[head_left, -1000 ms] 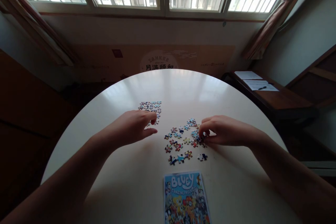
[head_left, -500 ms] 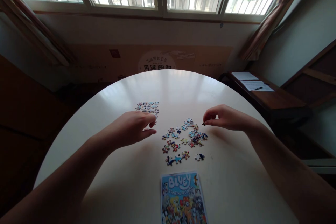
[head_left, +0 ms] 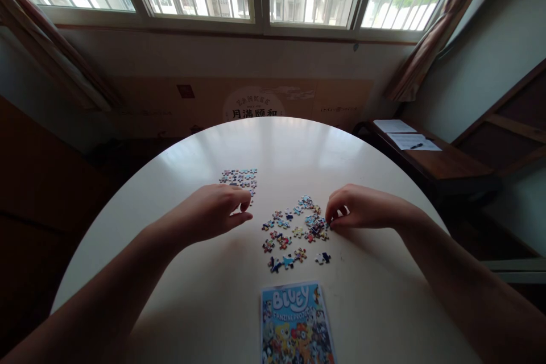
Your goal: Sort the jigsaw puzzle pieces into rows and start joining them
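My left hand (head_left: pixel 222 207) hovers over the table beside the laid-out puzzle pieces (head_left: pixel 239 176), covering their near part. Its thumb and index finger are apart with nothing seen between them. At the right edge of a loose heap of jigsaw pieces (head_left: pixel 315 227), my right hand (head_left: pixel 347 207) has its fingertips pinched low on a small dark puzzle piece (head_left: pixel 330 225), mostly hidden by the fingers. More loose pieces lie between the hands, among them a light blue piece (head_left: pixel 288 261) and a white and dark blue pair (head_left: pixel 323 258).
A colourful picture sheet marked "Bluey" (head_left: pixel 296 318) lies at the near side of the round white table (head_left: pixel 191 296). To the right, papers (head_left: pixel 413 142) and a pen rest on a brown wooden bench (head_left: pixel 460 165). Barred windows and curtains are beyond.
My right hand has come down and nearer, from beside the heap to its right edge, carrying a small dark puzzle piece. My left hand has hardly moved. The view has shifted slightly.
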`<state>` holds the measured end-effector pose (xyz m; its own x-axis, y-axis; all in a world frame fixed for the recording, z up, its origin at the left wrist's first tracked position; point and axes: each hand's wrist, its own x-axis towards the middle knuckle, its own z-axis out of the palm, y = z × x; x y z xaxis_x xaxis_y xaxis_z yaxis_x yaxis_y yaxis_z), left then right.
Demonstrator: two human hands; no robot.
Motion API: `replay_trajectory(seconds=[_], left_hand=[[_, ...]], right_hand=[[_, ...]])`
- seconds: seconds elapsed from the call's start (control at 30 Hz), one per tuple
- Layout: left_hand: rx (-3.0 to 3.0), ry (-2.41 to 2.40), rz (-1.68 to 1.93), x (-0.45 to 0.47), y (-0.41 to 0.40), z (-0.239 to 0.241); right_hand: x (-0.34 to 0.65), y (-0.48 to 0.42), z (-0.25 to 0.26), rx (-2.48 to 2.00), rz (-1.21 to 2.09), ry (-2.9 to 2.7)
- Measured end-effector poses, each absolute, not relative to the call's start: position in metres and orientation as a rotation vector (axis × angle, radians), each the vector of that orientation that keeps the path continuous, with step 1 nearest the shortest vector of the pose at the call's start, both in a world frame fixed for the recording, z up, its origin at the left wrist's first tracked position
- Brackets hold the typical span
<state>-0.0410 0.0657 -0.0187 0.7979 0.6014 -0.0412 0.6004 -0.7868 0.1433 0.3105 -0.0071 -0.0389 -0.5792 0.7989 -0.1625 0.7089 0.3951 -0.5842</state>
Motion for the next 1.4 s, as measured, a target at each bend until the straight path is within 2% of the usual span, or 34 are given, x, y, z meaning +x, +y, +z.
replay_trajectory(seconds=[0.23, 0.5, 0.83, 1.17, 1.4], left_hand=[[2.853, 0.924, 0.018, -0.042, 0.067, -0.022], [2.839, 0.918, 0.017, -0.042, 0.067, -0.023], [2.838, 0.902, 0.042, -0.042, 0.067, -0.025], [2.854, 0.888, 0.051, -0.042, 0.067, -0.026], [2.834, 0.902, 0.033, -0.04, 0.064, -0.024]], right_hand=[[0.315, -0.008, -0.037, -1.451, 0.921, -2.503], [0.301, -0.003, -0.05, -1.543, 0.48, -2.357], [0.297, 0.001, -0.053, -1.547, 0.534, -2.401], [0.314, 0.004, -0.054, -1.645, 0.467, -2.351], [0.299, 0.006, -0.064, -1.477, 0.312, -2.394]])
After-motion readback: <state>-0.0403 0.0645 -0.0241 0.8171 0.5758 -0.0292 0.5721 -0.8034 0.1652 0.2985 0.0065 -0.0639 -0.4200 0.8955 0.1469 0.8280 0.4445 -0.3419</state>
